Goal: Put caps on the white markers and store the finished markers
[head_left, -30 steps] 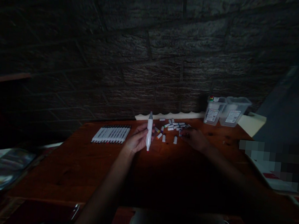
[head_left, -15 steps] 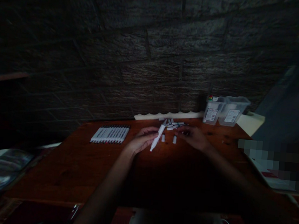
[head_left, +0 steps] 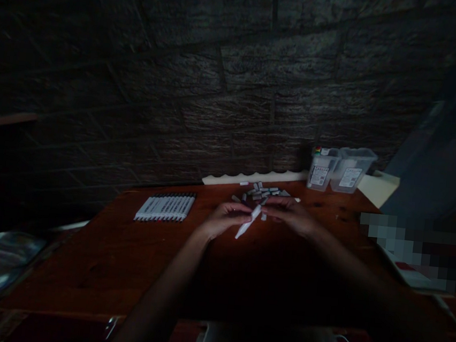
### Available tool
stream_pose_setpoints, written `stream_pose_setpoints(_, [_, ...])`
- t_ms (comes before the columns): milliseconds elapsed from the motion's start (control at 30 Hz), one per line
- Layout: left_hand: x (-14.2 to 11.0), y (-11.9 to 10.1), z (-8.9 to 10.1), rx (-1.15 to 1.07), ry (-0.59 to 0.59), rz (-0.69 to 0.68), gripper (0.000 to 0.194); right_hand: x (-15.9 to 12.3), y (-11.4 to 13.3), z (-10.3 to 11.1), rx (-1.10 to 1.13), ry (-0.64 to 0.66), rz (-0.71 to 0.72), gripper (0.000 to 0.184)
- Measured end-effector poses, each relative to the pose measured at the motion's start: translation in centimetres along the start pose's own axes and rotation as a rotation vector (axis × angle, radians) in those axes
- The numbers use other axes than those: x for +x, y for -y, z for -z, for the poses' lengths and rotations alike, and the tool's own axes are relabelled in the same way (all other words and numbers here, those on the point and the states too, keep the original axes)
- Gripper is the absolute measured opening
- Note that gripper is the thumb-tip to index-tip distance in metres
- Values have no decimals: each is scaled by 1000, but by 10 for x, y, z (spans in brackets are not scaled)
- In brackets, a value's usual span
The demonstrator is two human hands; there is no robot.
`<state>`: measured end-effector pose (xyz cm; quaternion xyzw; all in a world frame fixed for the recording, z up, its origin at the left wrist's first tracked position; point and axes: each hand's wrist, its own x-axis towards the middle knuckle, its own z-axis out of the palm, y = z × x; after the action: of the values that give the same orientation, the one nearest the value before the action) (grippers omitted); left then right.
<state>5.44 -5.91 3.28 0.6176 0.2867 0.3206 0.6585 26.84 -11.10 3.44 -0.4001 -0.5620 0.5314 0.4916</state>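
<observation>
Dim light here, but the action is plain enough at the middle of the desk (head_left: 122, 268) — both hands have met over one white marker (head_left: 247, 224). The left hand (head_left: 223, 220) grasps the marker by its barrel, fingers curled round the upper part, and the marker slants down toward the person with its lower tip hanging free just above the wood. The right hand (head_left: 290, 214) is in from the other side, fingertips pinched at the marker's upper end; whether it grips a cap there or the marker itself I cannot tell, the spot is too small and dark.

Just beyond the hands lies a scatter of loose caps (head_left: 262, 190), small white pieces, some showing a coloured end, spread toward the wall. Behind them runs a pale strip with a wavy edge (head_left: 251, 177) along the back of the desk.

Off to the left — well apart from the hands — a neat row of markers (head_left: 166, 207) lies side by side, dark ends to the rear. At the far right corner stand two clear plastic tubs (head_left: 343, 168) with labels, touching each other.
</observation>
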Motion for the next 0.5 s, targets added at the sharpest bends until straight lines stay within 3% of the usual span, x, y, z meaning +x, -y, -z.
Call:
stream_pose_setpoints(133, [2,0,4,133,5,-37,33,2,0,3,64,-12,-13,24])
stream_pose_setpoints(333, [9,6,20,577,-319,-307,19,10,2,15,254,-280,-59,33])
stream_pose_setpoints(400, [11,12,22,693,-284,-372,18,12,2,17,314,-338,-59,36])
stream_pose_setpoints(500, [11,19,21,935,-131,-432,36,13,4,18,384,-363,-65,39])
